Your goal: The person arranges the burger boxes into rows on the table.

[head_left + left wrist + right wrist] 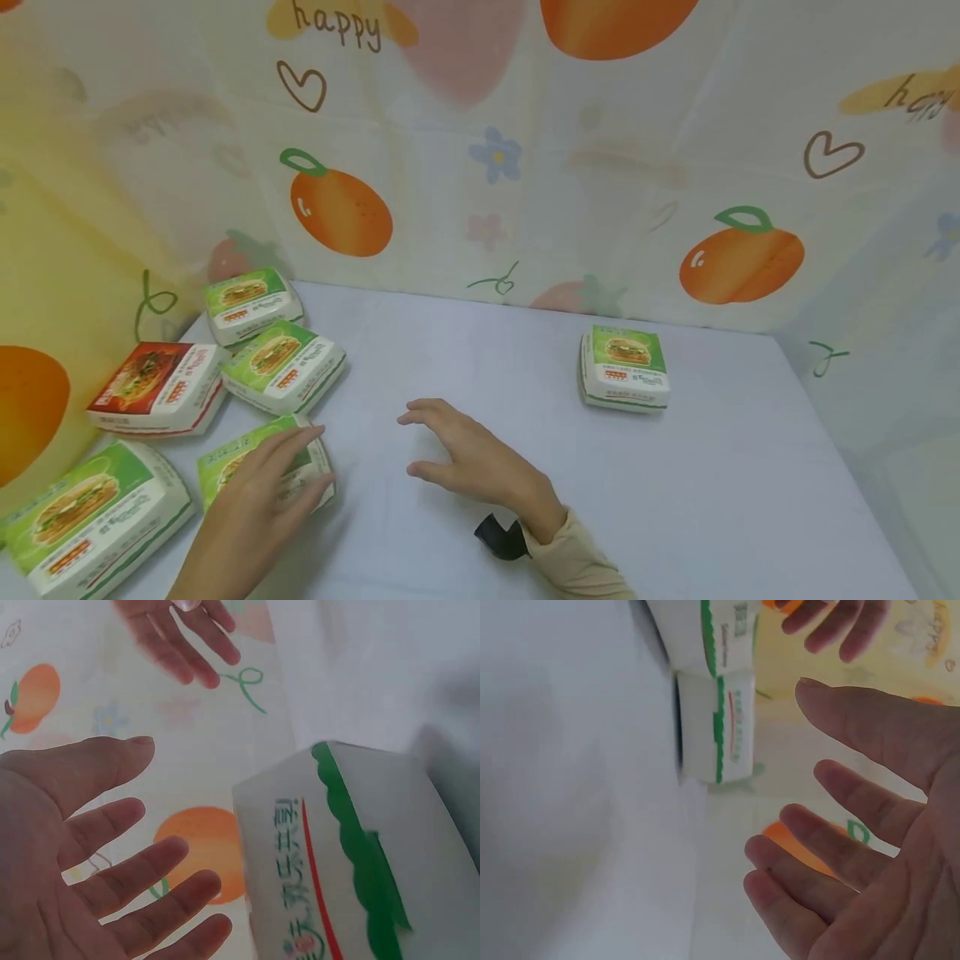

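Observation:
My left hand (258,500) hovers over a green-and-white pack with a picture of noodles (225,458), covering part of it in the head view. The left wrist view shows that hand's fingers spread and apart from the white side of a pack (337,855). My right hand (480,458) is held above the middle of the white table (450,358), fingers extended and loosely bent, holding nothing. In the right wrist view its palm (885,877) is bare, with two packs standing beyond the fingertips, the nearer-to-centre one (735,727) showing a green wavy band.
Around the left hand lie more noodle packs: a red one (157,387), a large green one (97,517), and two green ones (285,367) towards the back. One green pack (624,371) sits alone at the right. A fruit-print curtain (487,208) hangs behind the table.

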Demonstrator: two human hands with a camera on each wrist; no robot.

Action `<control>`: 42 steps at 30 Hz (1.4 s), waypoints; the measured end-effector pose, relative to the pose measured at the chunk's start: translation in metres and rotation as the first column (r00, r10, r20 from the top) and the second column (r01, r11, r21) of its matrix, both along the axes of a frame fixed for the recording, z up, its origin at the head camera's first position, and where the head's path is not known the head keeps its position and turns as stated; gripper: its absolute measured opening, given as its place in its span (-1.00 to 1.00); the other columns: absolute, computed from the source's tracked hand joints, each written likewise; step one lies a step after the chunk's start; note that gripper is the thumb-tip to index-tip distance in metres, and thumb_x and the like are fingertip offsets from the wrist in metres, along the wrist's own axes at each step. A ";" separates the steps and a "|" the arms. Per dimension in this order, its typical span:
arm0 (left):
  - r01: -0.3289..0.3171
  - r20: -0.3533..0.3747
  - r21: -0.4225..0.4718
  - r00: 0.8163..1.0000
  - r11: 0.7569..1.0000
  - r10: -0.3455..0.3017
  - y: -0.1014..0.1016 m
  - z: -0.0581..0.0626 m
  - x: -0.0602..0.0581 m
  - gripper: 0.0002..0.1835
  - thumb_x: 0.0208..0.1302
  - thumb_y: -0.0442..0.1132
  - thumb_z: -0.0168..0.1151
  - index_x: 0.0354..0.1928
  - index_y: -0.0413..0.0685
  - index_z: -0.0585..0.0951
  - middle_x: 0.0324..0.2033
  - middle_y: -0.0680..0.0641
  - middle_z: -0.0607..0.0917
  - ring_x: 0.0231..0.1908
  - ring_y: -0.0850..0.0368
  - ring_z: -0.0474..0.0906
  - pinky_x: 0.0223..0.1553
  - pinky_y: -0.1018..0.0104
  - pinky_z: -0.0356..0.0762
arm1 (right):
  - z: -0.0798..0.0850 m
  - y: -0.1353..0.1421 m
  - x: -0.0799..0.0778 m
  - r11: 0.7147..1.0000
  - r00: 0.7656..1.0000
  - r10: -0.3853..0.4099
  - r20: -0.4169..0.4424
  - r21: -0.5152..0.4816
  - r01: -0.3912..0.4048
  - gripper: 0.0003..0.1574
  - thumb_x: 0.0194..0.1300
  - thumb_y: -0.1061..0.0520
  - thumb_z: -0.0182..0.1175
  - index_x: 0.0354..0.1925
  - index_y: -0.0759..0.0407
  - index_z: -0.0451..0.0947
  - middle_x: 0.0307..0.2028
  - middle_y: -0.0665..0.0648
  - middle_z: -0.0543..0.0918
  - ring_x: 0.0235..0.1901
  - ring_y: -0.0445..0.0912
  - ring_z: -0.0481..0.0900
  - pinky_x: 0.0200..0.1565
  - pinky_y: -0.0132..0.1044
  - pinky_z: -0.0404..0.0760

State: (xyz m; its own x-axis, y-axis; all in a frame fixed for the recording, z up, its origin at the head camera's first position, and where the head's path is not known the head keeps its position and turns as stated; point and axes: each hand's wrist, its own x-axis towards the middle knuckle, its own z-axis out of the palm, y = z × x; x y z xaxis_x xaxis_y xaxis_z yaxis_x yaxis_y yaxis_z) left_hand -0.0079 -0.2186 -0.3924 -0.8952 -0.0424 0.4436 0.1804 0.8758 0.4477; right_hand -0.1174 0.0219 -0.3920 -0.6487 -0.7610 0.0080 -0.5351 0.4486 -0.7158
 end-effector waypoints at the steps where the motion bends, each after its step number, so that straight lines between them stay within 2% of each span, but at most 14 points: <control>1: -0.006 0.002 0.004 1.000 1.000 0.006 -0.002 -0.001 0.001 -0.33 -0.04 -0.28 0.56 0.20 0.09 0.58 0.10 -0.07 0.62 0.09 -0.07 0.53 0.04 0.26 0.37 | -0.001 -0.002 0.001 1.000 1.000 0.006 -0.002 0.006 -0.006 -0.38 0.40 0.02 0.22 0.37 -0.01 0.34 0.46 0.01 0.28 0.42 -0.10 0.31 0.40 -0.15 0.39; 4: -0.034 0.036 0.016 0.999 0.999 0.033 -0.008 -0.004 0.007 -0.36 0.00 -0.26 0.55 0.20 0.07 0.58 0.12 -0.11 0.61 0.10 -0.08 0.52 0.01 0.31 0.34 | -0.006 -0.010 0.006 0.999 0.999 0.036 -0.013 0.025 -0.036 -0.39 0.42 -0.01 0.20 0.37 -0.03 0.34 0.46 0.00 0.29 0.42 -0.11 0.32 0.39 -0.18 0.39; 5: -0.047 0.060 0.013 0.997 0.999 0.046 -0.011 -0.004 0.008 -0.38 0.03 -0.23 0.53 0.20 0.07 0.57 0.13 -0.11 0.60 0.09 -0.08 0.52 -0.03 0.30 0.38 | -0.008 -0.013 0.008 0.998 0.999 0.047 -0.012 0.031 -0.046 -0.39 0.42 -0.02 0.20 0.37 -0.04 0.35 0.46 -0.02 0.29 0.42 -0.12 0.32 0.39 -0.20 0.40; 10: -0.091 0.126 0.024 0.988 0.996 0.088 -0.022 -0.006 0.015 -0.44 0.14 -0.19 0.47 0.20 -0.02 0.54 0.14 -0.21 0.56 0.10 -0.19 0.49 -0.03 -0.06 0.48 | -0.013 -0.027 0.014 0.996 0.997 0.076 -0.013 0.037 -0.075 -0.41 0.42 -0.05 0.20 0.35 -0.07 0.36 0.45 -0.06 0.30 0.42 -0.16 0.31 0.38 -0.25 0.40; 12: -0.109 0.149 0.029 0.983 0.994 0.103 -0.027 -0.007 0.017 -0.45 0.17 -0.18 0.45 0.21 -0.05 0.52 0.15 -0.27 0.54 0.12 -0.27 0.44 -0.02 -0.25 0.42 | -0.014 -0.033 0.015 0.997 0.997 0.074 -0.018 0.019 -0.074 -0.42 0.42 -0.05 0.19 0.35 -0.07 0.37 0.45 -0.06 0.30 0.42 -0.17 0.31 0.38 -0.25 0.40; 13: -0.119 0.158 0.028 0.981 0.992 0.113 -0.030 -0.008 0.018 -0.44 0.17 -0.18 0.45 0.21 -0.06 0.52 0.15 -0.30 0.53 0.12 -0.29 0.43 -0.02 -0.27 0.41 | -0.014 -0.036 0.016 0.997 0.997 0.075 -0.023 0.008 -0.075 -0.42 0.43 -0.05 0.19 0.35 -0.07 0.37 0.45 -0.06 0.30 0.42 -0.17 0.31 0.38 -0.26 0.40; 17: -0.156 0.195 -0.003 0.969 0.988 0.154 -0.039 -0.012 0.022 -0.43 0.19 -0.14 0.44 0.23 -0.09 0.50 0.15 -0.35 0.51 0.10 -0.33 0.42 -0.02 -0.30 0.39 | -0.017 -0.048 0.018 0.996 0.996 0.087 -0.038 -0.024 -0.088 -0.42 0.44 -0.08 0.17 0.36 -0.07 0.35 0.45 -0.06 0.29 0.43 -0.18 0.29 0.38 -0.28 0.40; 20: -0.155 0.177 -0.007 0.972 0.988 0.154 -0.046 -0.016 0.025 -0.44 0.18 -0.18 0.44 0.22 -0.14 0.51 0.14 -0.37 0.52 0.08 -0.35 0.43 -0.01 -0.29 0.39 | -0.018 -0.056 0.020 0.994 0.995 0.097 -0.037 -0.044 -0.099 -0.40 0.43 -0.09 0.17 0.37 -0.06 0.34 0.46 -0.05 0.28 0.43 -0.19 0.28 0.38 -0.30 0.39; 25: -0.177 0.203 -0.026 0.963 0.984 0.178 -0.053 -0.022 0.031 -0.46 0.26 -0.16 0.38 0.23 -0.18 0.49 0.15 -0.41 0.49 0.09 -0.38 0.41 0.00 -0.33 0.37 | -0.022 -0.068 0.024 0.990 0.993 0.115 -0.031 -0.084 -0.118 -0.38 0.43 -0.07 0.18 0.37 -0.01 0.34 0.44 0.01 0.32 0.44 -0.20 0.27 0.40 -0.33 0.35; 31: -0.237 0.282 -0.060 0.928 0.970 0.244 -0.059 -0.025 0.032 -0.35 0.28 -0.02 0.35 0.30 -0.22 0.42 0.20 -0.47 0.38 0.09 -0.47 0.33 -0.03 -0.42 0.34 | -0.026 -0.078 0.027 0.991 0.994 0.107 -0.012 -0.074 -0.107 -0.30 0.42 -0.08 0.19 0.43 -0.01 0.27 0.46 0.03 0.28 0.45 -0.19 0.24 0.41 -0.32 0.34; 34: -0.255 0.354 -0.083 0.896 0.963 0.267 -0.062 -0.026 0.031 -0.27 0.30 0.07 0.31 0.34 -0.23 0.35 0.21 -0.50 0.32 0.07 -0.51 0.32 -0.04 -0.48 0.33 | -0.027 -0.083 0.029 0.994 0.995 0.099 0.005 -0.056 -0.098 -0.21 0.42 -0.13 0.18 0.48 -0.04 0.17 0.51 0.03 0.20 0.48 -0.16 0.18 0.42 -0.28 0.33; 38: -0.245 0.439 -0.081 0.861 0.966 0.255 -0.064 -0.028 0.030 -0.24 0.35 0.14 0.22 0.36 -0.25 0.30 0.23 -0.52 0.26 0.09 -0.55 0.29 -0.04 -0.53 0.33 | -0.030 -0.089 0.032 0.993 0.995 0.095 0.018 -0.064 -0.094 -0.17 0.42 -0.16 0.17 0.51 -0.06 0.11 0.53 0.02 0.14 0.51 -0.14 0.14 0.43 -0.25 0.31; 42: -0.269 0.444 -0.055 0.856 0.962 0.265 -0.063 -0.032 0.031 -0.24 0.37 0.12 0.20 0.37 -0.28 0.27 0.25 -0.54 0.21 0.12 -0.56 0.27 -0.05 -0.52 0.35 | -0.034 -0.092 0.034 0.992 0.995 0.095 0.006 -0.085 -0.094 -0.17 0.42 -0.14 0.18 0.50 -0.02 0.13 0.53 0.01 0.15 0.50 -0.15 0.14 0.43 -0.27 0.30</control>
